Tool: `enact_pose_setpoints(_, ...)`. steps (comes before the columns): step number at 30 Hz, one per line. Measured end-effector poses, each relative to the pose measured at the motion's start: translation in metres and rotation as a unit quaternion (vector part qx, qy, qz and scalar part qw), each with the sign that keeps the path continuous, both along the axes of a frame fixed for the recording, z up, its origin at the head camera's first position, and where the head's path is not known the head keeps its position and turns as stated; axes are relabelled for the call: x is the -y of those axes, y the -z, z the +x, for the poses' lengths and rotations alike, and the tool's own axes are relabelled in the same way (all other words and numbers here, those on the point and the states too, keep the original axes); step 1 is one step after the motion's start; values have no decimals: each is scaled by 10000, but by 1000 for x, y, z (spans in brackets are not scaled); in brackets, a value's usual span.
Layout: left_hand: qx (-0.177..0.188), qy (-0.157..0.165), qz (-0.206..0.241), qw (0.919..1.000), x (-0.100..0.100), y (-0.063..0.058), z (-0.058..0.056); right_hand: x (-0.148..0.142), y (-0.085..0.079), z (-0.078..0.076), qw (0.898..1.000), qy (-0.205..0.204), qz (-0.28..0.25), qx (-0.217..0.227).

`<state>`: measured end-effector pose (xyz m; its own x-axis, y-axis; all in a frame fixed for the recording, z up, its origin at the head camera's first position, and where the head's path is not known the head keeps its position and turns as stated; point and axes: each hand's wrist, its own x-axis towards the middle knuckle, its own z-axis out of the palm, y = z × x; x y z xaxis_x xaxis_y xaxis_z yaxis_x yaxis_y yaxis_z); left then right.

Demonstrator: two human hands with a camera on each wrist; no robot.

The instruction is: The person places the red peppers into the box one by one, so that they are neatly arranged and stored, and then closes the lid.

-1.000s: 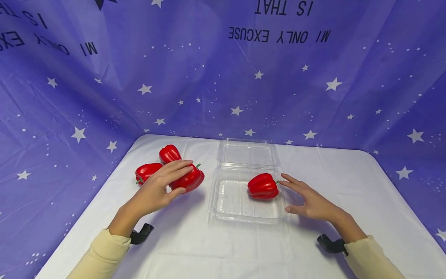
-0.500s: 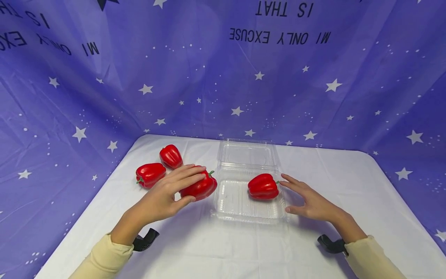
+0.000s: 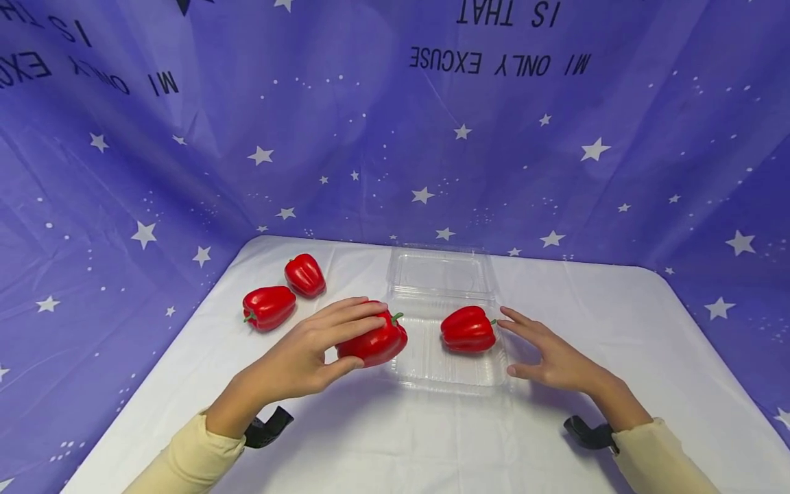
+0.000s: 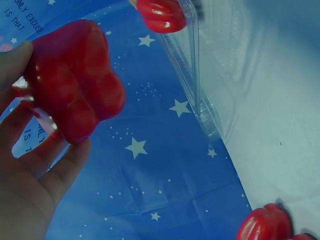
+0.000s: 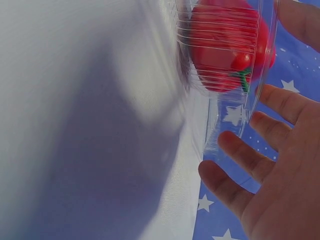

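Note:
My left hand (image 3: 315,348) grips a red bell pepper (image 3: 384,341) with a green stem, thumb on the near side and fingers over the far side. In the left wrist view this bell pepper (image 4: 75,80) shows its lobed bottom, held up off the table. It overlaps the left side of a clear plastic clamshell box (image 3: 426,374), whose lid (image 3: 438,272) lies open at the back. A second bell pepper (image 3: 467,329) lies in the box's right half. Right at the box's right wall my right hand (image 3: 558,357) is spread with fingers extended, holding nothing; its fingertips (image 5: 230,140) show near the rim.
Two more red bell peppers, one nearer (image 3: 269,307) and one farther (image 3: 305,276), lie on the white tablecloth (image 3: 432,446) at the left. A purple star-printed curtain (image 3: 370,137) closes off the back and sides. Each wrist wears a black camera mount.
My left hand has carried its bell pepper rightward and slightly nearer, from beside the other two peppers to the box's left side. The right hand has stayed in place.

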<state>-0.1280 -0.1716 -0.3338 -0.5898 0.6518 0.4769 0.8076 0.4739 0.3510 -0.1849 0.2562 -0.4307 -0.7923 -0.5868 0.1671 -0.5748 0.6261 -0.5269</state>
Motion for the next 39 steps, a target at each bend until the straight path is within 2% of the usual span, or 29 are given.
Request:
enact_pose_setpoints(9,-54,20,38,10000,0,-3,0,1,-1,0,10000,-21,44,71)
enact_pose_setpoints(16,32,19,-320,9995,-1,-9,0,0,-1,-1,10000,-62,59,38)
enact_pose_setpoints(24,-91,126,-597,9981,-6,-13,-4,0,-2,-1,10000,-53,10,78)
enact_pose_setpoints(33,-197,342,-741,9965,-20,-6,-13,0,-1,-1,9999,21,6,118)
enact_pose_setpoints(39,-81,434,-814,9957,-28,3,-19,0,0,0,10000,0,-13,90)
